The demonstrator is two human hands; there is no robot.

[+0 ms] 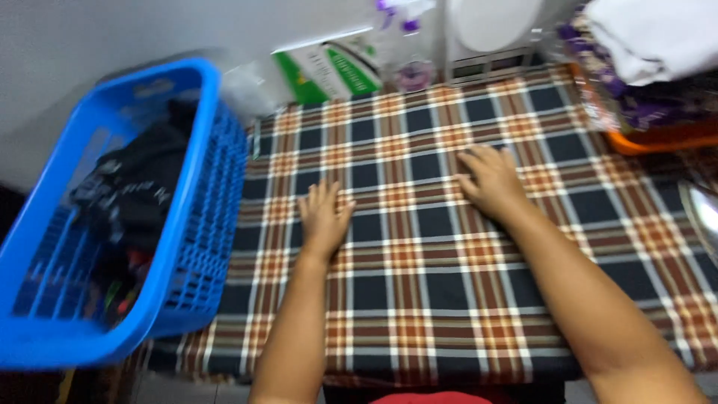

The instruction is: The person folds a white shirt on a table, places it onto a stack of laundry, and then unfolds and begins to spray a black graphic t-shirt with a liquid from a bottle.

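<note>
Left hand: my left hand (324, 217) lies flat on the plaid cloth (419, 247), palm down, fingers spread wide and pointing away from me; it holds nothing.
Right hand: my right hand (490, 179) also rests palm down on the cloth, a little farther from me than the left, fingers loosely open, nothing in its grip.
Plaid cloth: it is spread over the counter in front of me, a check of black, brown, orange and white, and it reaches from the blue basket (112, 217) on my left almost to the right edge of the view. Both hands press on its middle part.
How it lies: the cloth looks flat and mostly free of folds where I can see it; the near edge hangs just over the counter's front. I judge the spreading to be largely done, with only smoothing left under my palms.
Blue basket: it stands touching the cloth's left edge, tilted towards me, with dark clothes (131, 202) heaped inside, so that pile seems untouched so far.
Far side: a green and white packet (329, 71) leans by the wall, and a spray bottle (407, 45) stands near it, blurred.
Right corner: an orange tray (658, 138) carries folded white fabric (651, 37) on patterned purple cloth.
</note>
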